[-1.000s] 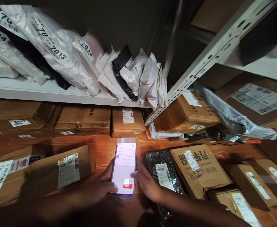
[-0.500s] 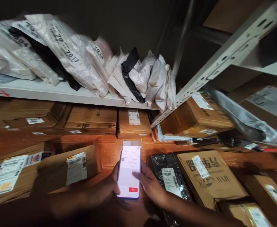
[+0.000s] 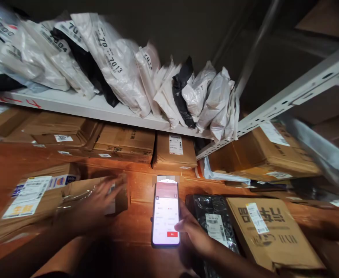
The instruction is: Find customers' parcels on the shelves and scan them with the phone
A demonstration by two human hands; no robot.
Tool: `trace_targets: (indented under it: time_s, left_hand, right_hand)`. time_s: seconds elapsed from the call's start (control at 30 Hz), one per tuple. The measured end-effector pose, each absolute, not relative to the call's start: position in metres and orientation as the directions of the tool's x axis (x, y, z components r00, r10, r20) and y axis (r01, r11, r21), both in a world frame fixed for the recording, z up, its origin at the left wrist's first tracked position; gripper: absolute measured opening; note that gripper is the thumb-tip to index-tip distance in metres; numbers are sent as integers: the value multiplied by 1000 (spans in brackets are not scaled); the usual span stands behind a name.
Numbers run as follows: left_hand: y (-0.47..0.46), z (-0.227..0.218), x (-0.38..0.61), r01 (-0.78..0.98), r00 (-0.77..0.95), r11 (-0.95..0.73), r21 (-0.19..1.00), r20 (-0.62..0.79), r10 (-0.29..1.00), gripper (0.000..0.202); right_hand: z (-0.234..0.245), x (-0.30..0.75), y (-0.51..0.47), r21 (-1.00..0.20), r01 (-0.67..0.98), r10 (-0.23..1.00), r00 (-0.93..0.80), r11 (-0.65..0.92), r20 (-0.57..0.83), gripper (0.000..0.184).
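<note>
My right hand (image 3: 194, 237) grips a lit smartphone (image 3: 166, 214) by its right edge, screen up, with the thumb near a red button on the display. My left hand (image 3: 95, 206) is off the phone and stretched out to the left, fingers spread and blurred by motion, resting over a flat cardboard parcel (image 3: 79, 195) with a white label. A black plastic-wrapped parcel (image 3: 212, 218) lies just right of the phone.
Cardboard boxes lie around on the orange wooden floor (image 3: 140, 189), including a large box with printed characters (image 3: 269, 231). A white shelf (image 3: 100, 110) above carries several white and black mailer bags (image 3: 120, 65). A perforated metal shelf rail (image 3: 287, 100) slants at right.
My left hand let go of the phone and reached left onto the flat cardboard parcel. The phone now sits in my right hand alone. The view swung left and its screen changed.
</note>
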State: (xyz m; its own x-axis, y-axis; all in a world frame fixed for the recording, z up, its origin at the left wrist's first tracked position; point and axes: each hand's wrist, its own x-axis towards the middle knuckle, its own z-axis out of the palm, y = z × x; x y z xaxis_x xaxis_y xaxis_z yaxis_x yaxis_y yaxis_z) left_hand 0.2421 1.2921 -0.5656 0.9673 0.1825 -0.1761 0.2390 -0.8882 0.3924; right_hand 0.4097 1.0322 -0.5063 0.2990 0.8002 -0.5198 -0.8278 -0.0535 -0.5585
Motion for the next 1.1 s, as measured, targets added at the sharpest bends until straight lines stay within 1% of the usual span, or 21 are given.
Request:
trace_targets:
  time_s: [0.03, 0.07, 0.1, 0.13, 0.23, 0.33, 0.4, 0.47, 0.53, 0.6, 0.7, 0.8, 0.83, 0.87, 0.9, 0.97, 1.03, 1.1]
  left_hand:
    - [1304, -576, 231, 198, 977, -939, 282, -132, 167, 88]
    - [1315, -585, 220, 208, 978, -961, 182, -65, 199, 96]
    - [1324, -591, 209, 230, 973, -969, 92, -18, 229, 99]
    - [1332, -596, 200, 229, 973, -973, 31, 25, 230, 98]
    - [1346, -596, 180, 233, 970, -968, -88, 95, 225, 99]
    - [1354, -586, 175, 304, 952, -941, -151, 87, 294, 101]
    - [1357, -579, 178, 341, 940, -932, -120, 12, 342, 102]
    - [1358, -577, 184, 371, 925, -928, -28, -80, 372, 107]
    - [1353, -579, 194, 396, 914, -915, 75, -124, 385, 115]
    - [1345, -583, 207, 413, 910, -898, 154, -109, 399, 120]
    - [1331, -587, 226, 429, 903, -874, 227, -69, 425, 126]
    - [1326, -589, 231, 385, 921, -884, 266, -49, 386, 134]
    - [1327, -589, 228, 363, 929, -888, 281, -39, 368, 134]
    - [1329, -589, 224, 348, 933, -886, 306, -21, 359, 129]
    - [1330, -588, 218, 344, 930, -875, 340, 7, 368, 120]
    - [1331, -589, 207, 367, 894, -828, 425, 84, 439, 90]
    - [1330, -589, 198, 399, 832, -770, 497, 156, 532, 61]
    - [1328, -591, 193, 418, 786, -735, 534, 193, 587, 45]
  right_hand:
    - [-507, 411, 1032, -565, -824, 801, 305, -50, -516, 66]
    - [-507, 411, 1032, -568, -821, 797, 311, -49, -518, 64]
    - [-508, 412, 1032, -569, -821, 790, 316, -50, -525, 63]
    - [-510, 412, 1032, -570, -820, 784, 319, -54, -533, 62]
    - [-514, 412, 1032, -590, -801, 806, 282, -101, -521, 66]
    - [-515, 412, 1032, -608, -783, 830, 249, -130, -498, 75]
    - [-514, 413, 1031, -580, -802, 825, 230, -139, -516, 74]
    - [-514, 413, 1029, -550, -819, 830, 187, -164, -526, 70]
    - [-517, 412, 1026, -532, -824, 841, 141, -193, -523, 70]
    - [-521, 409, 1024, -525, -816, 852, 80, -242, -518, 72]
    - [-526, 398, 1027, -496, -812, 870, -29, -308, -492, 72]
    - [-526, 381, 1039, -478, -828, 891, -54, -293, -451, 73]
    - [-526, 374, 1044, -470, -836, 889, -43, -282, -457, 72]
    - [-525, 368, 1050, -445, -851, 876, -36, -279, -480, 68]
    - [-524, 361, 1056, -418, -868, 858, -18, -269, -513, 64]
    - [-524, 350, 1068, -365, -900, 820, 16, -238, -572, 57]
    - [-524, 343, 1080, -368, -912, 813, 71, -182, -577, 55]
    - [-526, 338, 1090, -401, -907, 833, 120, -129, -540, 56]
